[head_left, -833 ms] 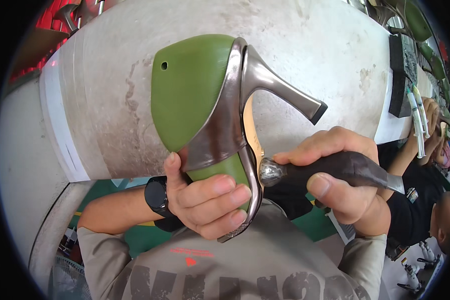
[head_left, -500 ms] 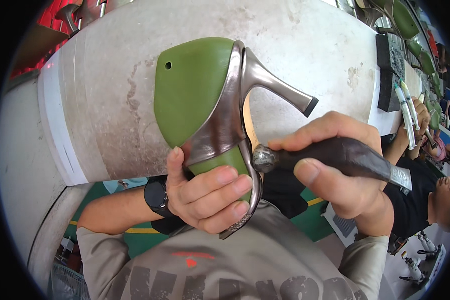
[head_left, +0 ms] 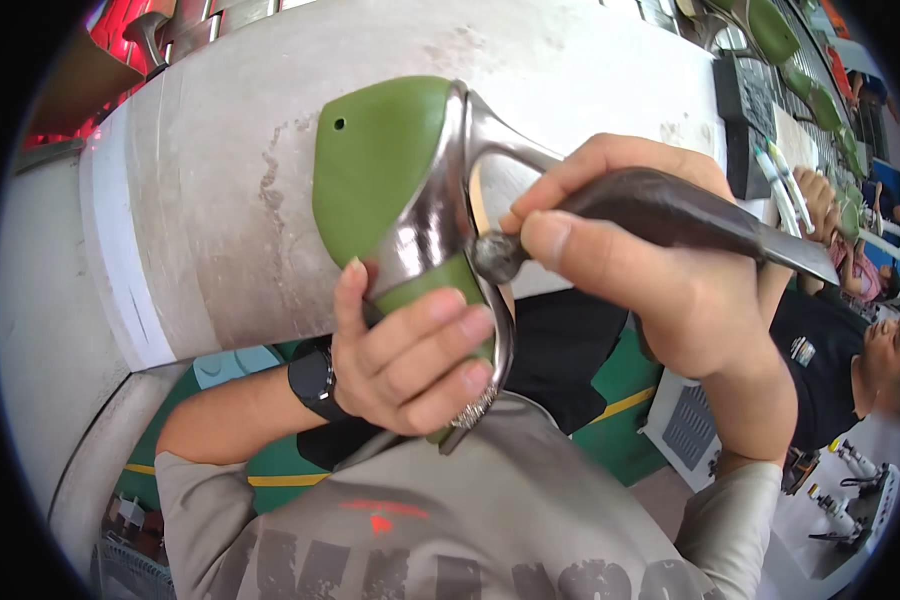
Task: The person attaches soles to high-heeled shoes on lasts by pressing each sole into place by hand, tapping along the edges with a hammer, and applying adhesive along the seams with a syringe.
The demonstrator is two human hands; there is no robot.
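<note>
A high-heeled shoe (head_left: 420,235) in metallic bronze leather sits on a green shoe last (head_left: 380,180). My left hand (head_left: 405,345), with a black watch on its wrist, is wrapped around the front part of the shoe and last. In my right hand (head_left: 630,240) is a dark, curved hand tool (head_left: 660,215) with a rounded metal knob at one end and a flat metal blade at the other. The knob meets the sole edge near the arch, though exact contact is hard to tell. My right fingers partly cover the slim heel (head_left: 505,140).
A stained, pale worktop (head_left: 230,200) lies beneath the shoe. At right stand a black block (head_left: 745,110) and pen-like sticks (head_left: 780,185) near another person's hand (head_left: 818,200). More green lasts (head_left: 770,30) line the upper right. A co-worker in black (head_left: 820,370) is close on the right.
My right hand and the tool have moved up and left, the knob sliding along the sole edge toward the heel. The shoe has shifted slightly; my left hand keeps its hold.
</note>
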